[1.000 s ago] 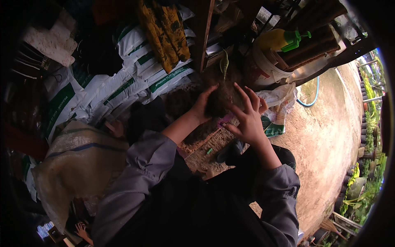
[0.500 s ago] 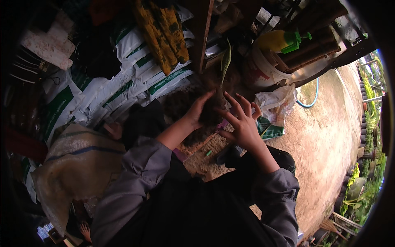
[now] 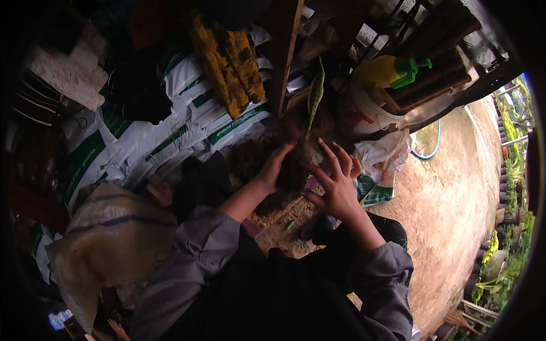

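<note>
A snake plant with a long, upright green leaf point(image 3: 315, 94) stands between my hands, its base in a dark clump of soil point(image 3: 293, 170). Shadow hides whether a pot surrounds that clump. My left hand point(image 3: 272, 170) lies along the clump's left side, fingers stretched upward. Opposite it, my right hand point(image 3: 336, 179) has its fingers spread at the right side of the leaf's base. Loose dark soil point(image 3: 244, 156) lies beyond my left wrist. A small green object point(image 3: 290, 225) is on the ground below the clump.
White-and-green sacks point(image 3: 187, 125) are stacked at the left, by a translucent sack point(image 3: 114, 238). A white bucket point(image 3: 369, 108) and yellow spray bottle point(image 3: 378, 71) stand far right, near a crumpled bag point(image 3: 384, 159). Another person's hands point(image 3: 161, 193) show at left. A blue hose point(image 3: 435, 142) curves over the concrete.
The whole view has shifted slightly, so things sit a little lower in the picture. My hands stay on either side of the plant's base, with the right fingers only slightly moved.
</note>
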Tool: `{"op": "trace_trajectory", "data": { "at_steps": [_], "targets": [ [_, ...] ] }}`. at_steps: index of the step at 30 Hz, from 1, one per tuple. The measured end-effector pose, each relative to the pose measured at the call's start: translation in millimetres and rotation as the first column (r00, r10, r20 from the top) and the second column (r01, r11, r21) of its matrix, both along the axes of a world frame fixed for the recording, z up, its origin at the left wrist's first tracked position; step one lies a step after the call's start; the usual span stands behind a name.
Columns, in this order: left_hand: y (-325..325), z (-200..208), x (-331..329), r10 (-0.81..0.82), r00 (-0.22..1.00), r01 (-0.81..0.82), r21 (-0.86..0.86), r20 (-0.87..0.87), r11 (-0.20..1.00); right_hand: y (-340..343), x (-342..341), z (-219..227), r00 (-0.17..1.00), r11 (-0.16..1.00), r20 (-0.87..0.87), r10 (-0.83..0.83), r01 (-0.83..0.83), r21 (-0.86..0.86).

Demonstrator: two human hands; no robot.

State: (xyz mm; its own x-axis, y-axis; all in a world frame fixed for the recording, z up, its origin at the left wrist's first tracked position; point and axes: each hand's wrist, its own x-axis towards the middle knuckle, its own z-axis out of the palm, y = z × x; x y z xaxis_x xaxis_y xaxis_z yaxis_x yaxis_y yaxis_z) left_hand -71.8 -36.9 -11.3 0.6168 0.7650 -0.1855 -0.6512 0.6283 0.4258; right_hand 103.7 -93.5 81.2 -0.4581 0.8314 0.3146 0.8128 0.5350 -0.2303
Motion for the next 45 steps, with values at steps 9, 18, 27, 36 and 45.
{"op": "trace_trajectory", "data": {
  "at_steps": [9, 18, 27, 36, 45],
  "targets": [
    [-2, 8, 1, 0.059, 0.991, -0.058, 0.017, -0.118, 0.998, 11, -1, 7, 0.979, 0.997, -0.194, -0.059, 0.047, -0.066],
    [5, 10, 0, 0.011, 0.983, -0.001, -0.055, 0.181, 0.998, 6, -12, 10, 0.99, 0.998, -0.128, -0.053, 0.049, -0.032],
    [5, 22, -3, 0.068, 0.995, -0.06, -0.112, 0.072, 0.992, 1, -16, 8, 0.994, 0.998, 0.111, 0.014, -0.006, -0.067],
    [7, 20, -4, 0.062, 0.995, -0.069, -0.087, -0.077, 0.994, 5, -20, 1, 1.0, 0.997, 0.01, 0.015, -0.014, -0.078],
    [-4, 37, -5, 0.034, 0.995, -0.039, -0.05, -0.096, 0.998, -2, -23, -3, 0.953, 0.994, -0.302, -0.002, -0.03, -0.101]
  ]
}}
